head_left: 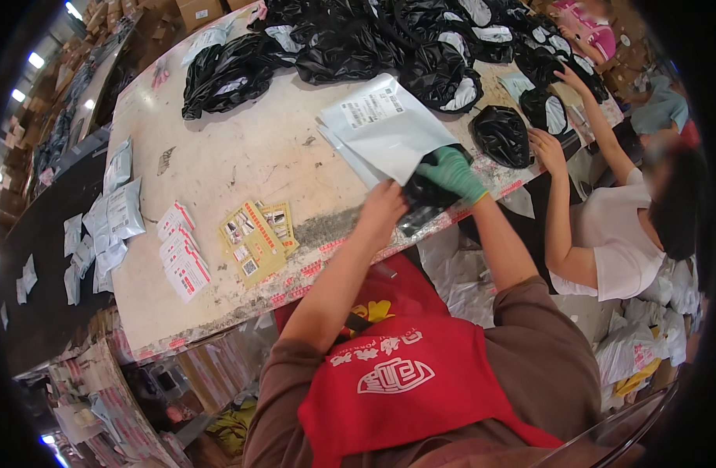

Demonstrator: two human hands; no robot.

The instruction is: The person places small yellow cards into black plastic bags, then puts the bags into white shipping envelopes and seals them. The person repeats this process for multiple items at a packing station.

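A white mailer bag (pixel 393 132) with a printed label lies tilted over the near part of the table, its mouth toward me. My left hand (pixel 383 210), bare, is closed on the lower edge of the bag. At the mouth my right hand (pixel 454 173), in a green knit glove, curls over a shiny black plastic package (pixel 426 203). This package hangs between my hands, partly under the bag; how far it goes inside is hidden. Another white edge shows beneath the bag's left side.
Black plastic bundles (pixel 342 51) crowd the table's far side. Left of my hands lie yellow cards (pixel 252 242) and white-and-red slips (pixel 183 253). Packed mailers (pixel 124 210) overlap a dark conveyor (pixel 42 226). A co-worker (pixel 615 226) reaches toward a black bundle (pixel 501 136) at the right.
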